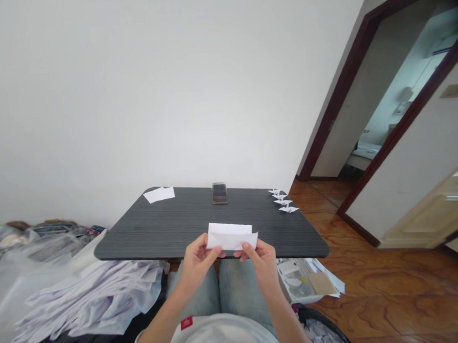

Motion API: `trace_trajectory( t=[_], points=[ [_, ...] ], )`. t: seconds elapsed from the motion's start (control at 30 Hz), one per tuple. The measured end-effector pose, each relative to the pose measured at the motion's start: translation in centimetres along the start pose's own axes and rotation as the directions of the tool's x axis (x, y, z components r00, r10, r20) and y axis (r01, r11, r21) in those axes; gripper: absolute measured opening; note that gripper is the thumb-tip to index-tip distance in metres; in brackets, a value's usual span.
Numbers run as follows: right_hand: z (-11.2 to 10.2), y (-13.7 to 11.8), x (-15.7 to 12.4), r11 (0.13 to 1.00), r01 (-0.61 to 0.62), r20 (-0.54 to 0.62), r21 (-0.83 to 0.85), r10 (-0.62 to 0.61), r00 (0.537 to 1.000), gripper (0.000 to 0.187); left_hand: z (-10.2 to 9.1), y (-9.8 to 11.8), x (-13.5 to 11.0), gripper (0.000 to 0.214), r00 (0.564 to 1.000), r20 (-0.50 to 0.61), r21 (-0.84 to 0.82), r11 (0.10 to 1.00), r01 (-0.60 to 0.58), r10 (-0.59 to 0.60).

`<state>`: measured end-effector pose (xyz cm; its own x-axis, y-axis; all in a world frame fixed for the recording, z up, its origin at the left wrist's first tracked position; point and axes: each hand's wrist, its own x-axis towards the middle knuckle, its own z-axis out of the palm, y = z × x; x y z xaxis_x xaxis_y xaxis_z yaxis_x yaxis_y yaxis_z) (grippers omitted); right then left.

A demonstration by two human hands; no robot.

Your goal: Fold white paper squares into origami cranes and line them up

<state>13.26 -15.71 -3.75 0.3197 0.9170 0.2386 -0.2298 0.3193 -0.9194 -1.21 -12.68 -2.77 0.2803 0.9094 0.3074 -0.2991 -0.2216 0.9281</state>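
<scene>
Your left hand (198, 256) and right hand (263, 257) pinch the folded paper (232, 237) at either end, between thumbs and fingers. Beyond those fingers stretches the table (170, 229), cranes (282, 203) farther off to their right, sheets (159, 195) to their left.

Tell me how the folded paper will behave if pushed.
The paper is probably light, looking thin at its edges. It likely bends easily, being already folded over. It may buckle between the left hand and right hand, which hold its ends.
</scene>
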Motion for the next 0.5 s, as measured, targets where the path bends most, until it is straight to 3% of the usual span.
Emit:
trace_trajectory(
  t=[0.23,0.5],
  points=[
    [0.07,-0.56,0.01,0.993,-0.022,0.006,-0.119,0.023,1.000,0.021,0.10,-0.30,0.33,0.021,0.998,0.034,0.046,0.997,0.058,-0.060],
    [-0.16,-0.07,0.06,0.997,-0.025,0.133,-0.068,0.034,0.991,0.015,0.51,0.14,0.41,0.017,0.995,-0.058,0.138,0.987,0.086,-0.078]
  ],
)
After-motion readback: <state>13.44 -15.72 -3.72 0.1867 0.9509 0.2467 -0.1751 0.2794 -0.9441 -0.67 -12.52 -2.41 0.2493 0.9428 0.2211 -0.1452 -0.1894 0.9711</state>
